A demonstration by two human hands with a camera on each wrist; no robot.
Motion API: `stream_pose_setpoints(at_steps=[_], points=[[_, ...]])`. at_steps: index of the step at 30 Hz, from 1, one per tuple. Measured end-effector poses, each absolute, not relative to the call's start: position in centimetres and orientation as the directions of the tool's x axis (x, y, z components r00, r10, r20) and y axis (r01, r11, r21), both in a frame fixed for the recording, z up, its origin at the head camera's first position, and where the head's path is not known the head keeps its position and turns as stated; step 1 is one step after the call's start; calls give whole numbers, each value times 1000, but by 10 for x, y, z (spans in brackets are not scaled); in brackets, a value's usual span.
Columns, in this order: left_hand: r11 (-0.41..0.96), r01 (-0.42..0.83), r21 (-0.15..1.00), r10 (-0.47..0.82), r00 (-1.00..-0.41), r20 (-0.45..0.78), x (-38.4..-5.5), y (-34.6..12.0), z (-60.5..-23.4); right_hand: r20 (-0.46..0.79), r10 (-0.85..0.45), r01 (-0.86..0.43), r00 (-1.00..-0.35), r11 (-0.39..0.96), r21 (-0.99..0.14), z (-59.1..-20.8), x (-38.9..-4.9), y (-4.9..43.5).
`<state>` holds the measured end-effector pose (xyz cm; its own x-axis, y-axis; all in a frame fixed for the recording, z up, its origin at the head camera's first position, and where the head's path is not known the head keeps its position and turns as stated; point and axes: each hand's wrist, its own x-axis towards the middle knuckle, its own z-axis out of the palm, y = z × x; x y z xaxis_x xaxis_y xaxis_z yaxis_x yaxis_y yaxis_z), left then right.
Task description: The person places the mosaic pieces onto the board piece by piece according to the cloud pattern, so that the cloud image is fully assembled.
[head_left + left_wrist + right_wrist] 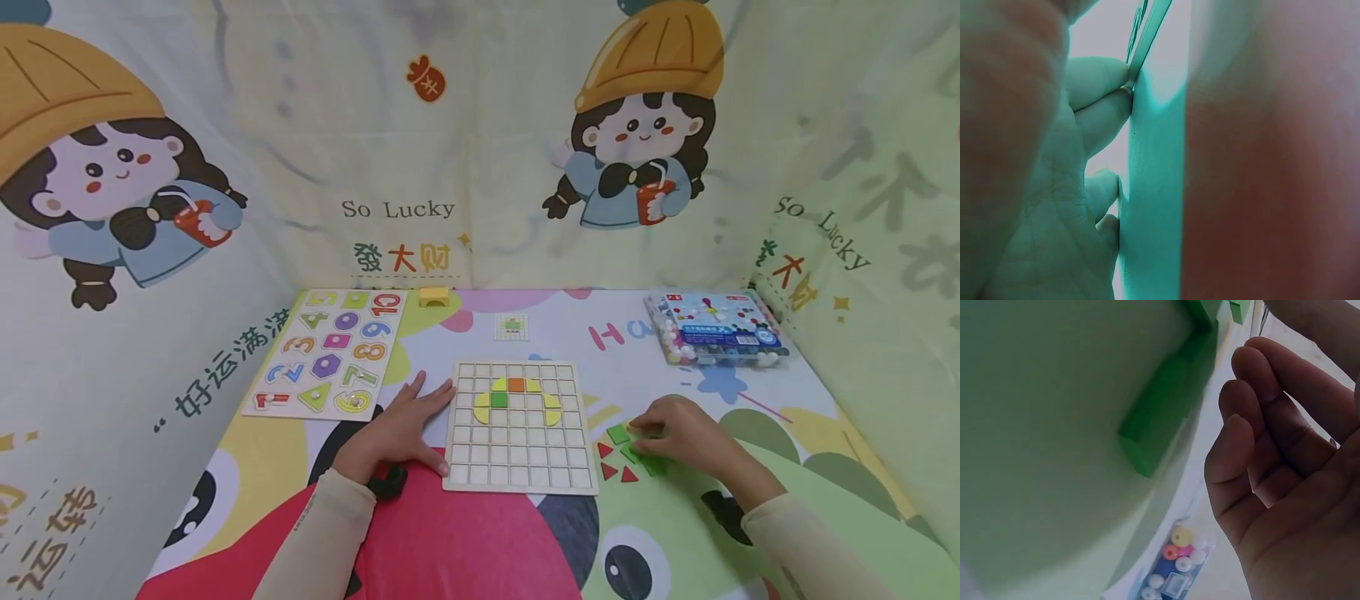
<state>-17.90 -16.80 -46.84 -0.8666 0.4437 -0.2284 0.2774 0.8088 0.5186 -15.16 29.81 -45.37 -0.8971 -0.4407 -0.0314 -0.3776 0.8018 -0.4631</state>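
A pale wooden grid board (521, 454) lies in front of the person, holding several yellow pieces (552, 409), an orange square (516, 385) and a green square (498, 400). The left hand (405, 423) rests at the board's left edge, fingers spread and fingertips against its side. To the right of the board, the right hand (672, 433) hovers over loose green squares (618, 434), its fingers loosely bent. In the right wrist view, no piece shows among the visible fingers, and green pieces (1160, 406) lie just beyond them. Several red triangles (628, 474) lie beside the squares.
A number puzzle board (324, 354) lies at the left. Behind the grid board are a small pattern card (512, 327) and a yellow block (433, 297). A clear box of beads (716, 329) stands at the back right, near the printed cloth wall (495, 167).
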Motion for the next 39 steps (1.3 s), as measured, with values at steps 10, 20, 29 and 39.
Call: stream_pose_setpoints(at_steps=[10,20,29,39], points=[[808,288,513,448,-867,-219,-180,-168,-470,8,-424,-392,-906,829,-400,-461,-135,296],[803,292,520,456,-863,-219,-180,-169,-471,107,-424,-435,-899,848,-303,-465,-126,291],[806,290,516,453,-864,-221,-181,-169,-470,66,-395,-392,-916,853,-344,-463,-123,287],[806,290,516,454,-862,-226,-181,-169,-472,-17,-357,-310,-934,834,-456,-461,-127,291]])
